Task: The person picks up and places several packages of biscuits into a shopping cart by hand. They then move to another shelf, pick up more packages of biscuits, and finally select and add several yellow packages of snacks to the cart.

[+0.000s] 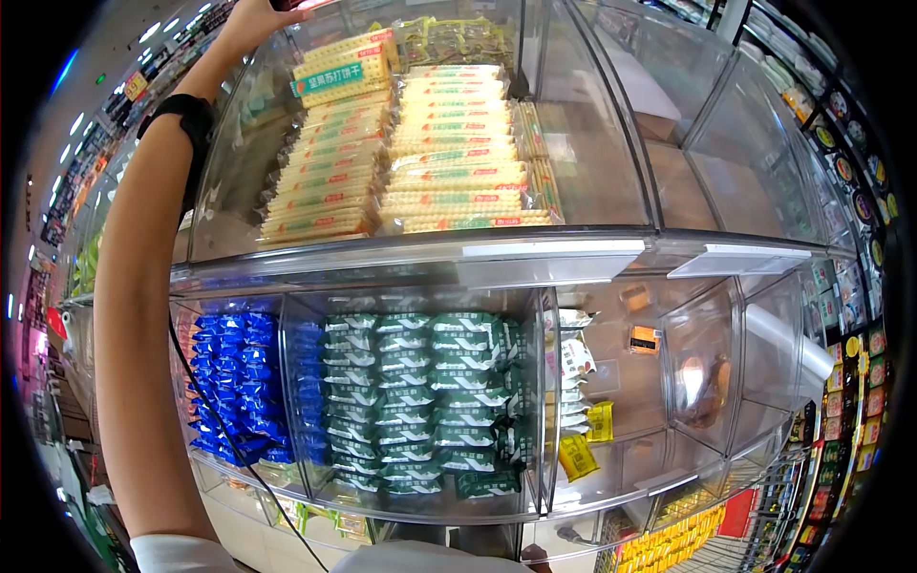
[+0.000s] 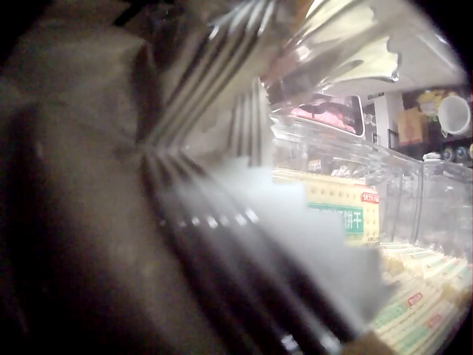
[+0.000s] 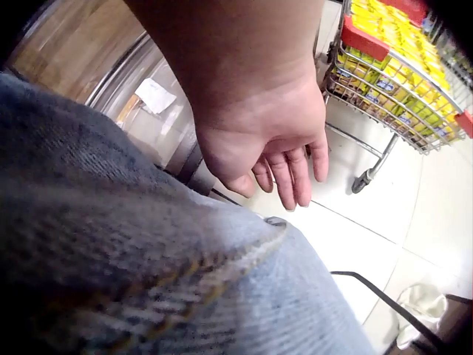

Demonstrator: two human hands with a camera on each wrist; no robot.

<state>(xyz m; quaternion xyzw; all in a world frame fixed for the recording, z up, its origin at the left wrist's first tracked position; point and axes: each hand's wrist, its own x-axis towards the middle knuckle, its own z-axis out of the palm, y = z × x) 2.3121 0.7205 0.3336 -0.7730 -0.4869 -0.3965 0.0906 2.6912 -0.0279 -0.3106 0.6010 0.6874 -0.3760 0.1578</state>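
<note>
At the top edge of the head view, my left hand (image 1: 253, 24) reaches over the upper clear bin, beside the upright pack of crackers (image 1: 339, 76). A small dark red thing shows by its fingers, cut off by the frame, so its grip is unclear. Rows of cracker packs (image 1: 449, 143) fill the bin below the hand. Blurred, ridged wrapping (image 2: 222, 222) covers much of the left wrist view, with the cracker pack (image 2: 332, 207) behind it. My right hand (image 3: 270, 148) hangs down beside denim fabric (image 3: 148, 259), fingers loose and holding nothing.
Lower bins hold blue packets (image 1: 234, 382), dark green packets (image 1: 411, 401) and a few yellow packets (image 1: 578, 456). A clear divider (image 1: 544, 401) stands between bins. A wire cart (image 3: 399, 96) with yellow packs stands right of my right hand; a black cable (image 3: 377, 288) crosses below.
</note>
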